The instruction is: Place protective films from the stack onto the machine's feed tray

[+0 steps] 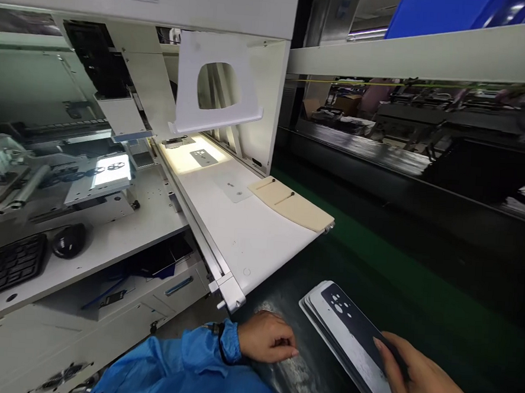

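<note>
"Grey and white, our stack of thin plates [353, 344] shows a cluster of holes at its far end. What could go wrong with it?"

"Its edges sit unevenly, so we judge that a slack grip or a tilt could let the plates slide over one another, and rubbing might scratch their faces. Knocking the corner of the white belt [236, 254] could spill them."

"Where does it lie relative to our hands?"

"At lower right, mostly to the left of our right hand [424, 378], which looks clamped on its near end, thumb on top. We can't tell whether anything else supports it underneath."

"And our left hand [271, 338]?"

"Near the stack's left side, apart from it, loosely curled. We see nothing in it, but can't tell whether the fingertips meet."

"Farther out?"

"We have a cream pad [291, 204] along the belt's right edge, a pale sheet [235, 190] beside that, and a grey plate [204, 158] on the lit section [180, 159] deeper in."
</note>
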### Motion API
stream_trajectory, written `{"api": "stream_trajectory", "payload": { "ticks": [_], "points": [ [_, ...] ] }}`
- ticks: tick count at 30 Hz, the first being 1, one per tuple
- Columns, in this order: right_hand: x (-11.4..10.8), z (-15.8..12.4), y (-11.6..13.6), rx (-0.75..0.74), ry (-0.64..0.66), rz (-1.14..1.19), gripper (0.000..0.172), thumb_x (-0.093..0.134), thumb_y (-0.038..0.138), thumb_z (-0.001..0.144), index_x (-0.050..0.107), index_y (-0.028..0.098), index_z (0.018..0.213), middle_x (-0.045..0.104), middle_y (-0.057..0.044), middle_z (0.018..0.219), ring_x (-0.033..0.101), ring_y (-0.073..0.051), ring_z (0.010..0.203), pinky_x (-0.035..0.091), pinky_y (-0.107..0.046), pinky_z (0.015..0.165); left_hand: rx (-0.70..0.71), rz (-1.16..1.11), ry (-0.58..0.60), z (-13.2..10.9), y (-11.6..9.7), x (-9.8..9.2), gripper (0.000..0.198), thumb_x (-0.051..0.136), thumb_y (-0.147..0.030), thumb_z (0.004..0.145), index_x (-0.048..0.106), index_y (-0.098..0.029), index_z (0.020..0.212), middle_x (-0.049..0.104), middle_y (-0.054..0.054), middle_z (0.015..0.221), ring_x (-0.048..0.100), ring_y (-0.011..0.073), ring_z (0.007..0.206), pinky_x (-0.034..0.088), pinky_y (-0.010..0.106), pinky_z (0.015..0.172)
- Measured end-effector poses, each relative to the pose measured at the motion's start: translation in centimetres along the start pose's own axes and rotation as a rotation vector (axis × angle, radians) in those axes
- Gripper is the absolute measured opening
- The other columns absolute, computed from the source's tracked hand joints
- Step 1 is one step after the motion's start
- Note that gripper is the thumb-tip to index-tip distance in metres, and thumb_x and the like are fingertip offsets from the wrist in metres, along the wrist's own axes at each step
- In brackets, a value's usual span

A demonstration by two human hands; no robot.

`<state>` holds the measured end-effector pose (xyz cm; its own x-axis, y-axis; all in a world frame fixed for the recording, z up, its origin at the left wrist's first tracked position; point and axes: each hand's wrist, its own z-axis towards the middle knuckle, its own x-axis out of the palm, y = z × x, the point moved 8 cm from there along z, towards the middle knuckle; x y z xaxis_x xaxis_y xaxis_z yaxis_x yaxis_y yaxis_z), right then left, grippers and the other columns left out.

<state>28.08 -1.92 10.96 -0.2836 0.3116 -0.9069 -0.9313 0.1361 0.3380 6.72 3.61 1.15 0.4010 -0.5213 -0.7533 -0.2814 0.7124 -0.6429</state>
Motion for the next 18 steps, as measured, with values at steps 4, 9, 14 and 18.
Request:
{"api": "stream_trajectory", "payload": {
  "ticks": [4, 9, 14, 18],
  "points": [
    [-1.9, 0.4, 2.4, -0.034, -0.018, -0.026, 0.056, 0.032, 0.057, 0.092, 0.075, 0.020, 0.096, 0.074, -0.010, 0.076, 0.071, -0.027, 0.065, 0.048, -0.033, 0.037, -0.011, -0.008, 0.007, -0.1, -0.1, 0.0, 0.013, 0.063, -0.028, 0.093, 0.068, -0.017, 0.089, 0.070, 0.002, 0.073, 0.066, 0.0144, 0.073, 0.048, 0.022, 0.071],
    [-2.8, 0.3, 3.6, -0.079, -0.053, -0.105, 0.045, 0.033, 0.043, 0.095, 0.073, 0.022, 0.093, 0.076, -0.007, 0.083, 0.072, -0.024, 0.068, 0.054, -0.034, 0.046, -0.046, -0.062, -0.023, -0.4, -0.2, 0.1, 0.016, 0.059, -0.029, 0.093, 0.066, -0.017, 0.084, 0.067, 0.002, 0.071, 0.063, 0.0147, 0.070, 0.046, 0.023, 0.070],
    [-3.1, 0.0, 3.6, -0.063, -0.060, -0.145, 0.038, 0.035, 0.038, 0.096, 0.071, 0.025, 0.094, 0.077, -0.004, 0.087, 0.073, -0.022, 0.075, 0.055, -0.030, 0.053, -0.042, -0.129, -0.056, -0.6, -0.2, 0.1, 0.018, 0.057, -0.030, 0.093, 0.064, -0.018, 0.081, 0.064, 0.001, 0.070, 0.060, 0.0145, 0.068, 0.043, 0.023, 0.068],
    [-3.4, -0.2, 3.6, -0.049, -0.072, -0.161, 0.037, 0.035, 0.037, 0.096, 0.070, 0.025, 0.095, 0.077, -0.005, 0.088, 0.072, -0.021, 0.074, 0.054, -0.031, 0.053, -0.031, -0.137, -0.066, -0.7, -0.4, 0.0, 0.017, 0.056, -0.027, 0.093, 0.064, -0.018, 0.080, 0.063, 0.001, 0.068, 0.059, 0.0143, 0.067, 0.041, 0.023, 0.066]
  ]
}}
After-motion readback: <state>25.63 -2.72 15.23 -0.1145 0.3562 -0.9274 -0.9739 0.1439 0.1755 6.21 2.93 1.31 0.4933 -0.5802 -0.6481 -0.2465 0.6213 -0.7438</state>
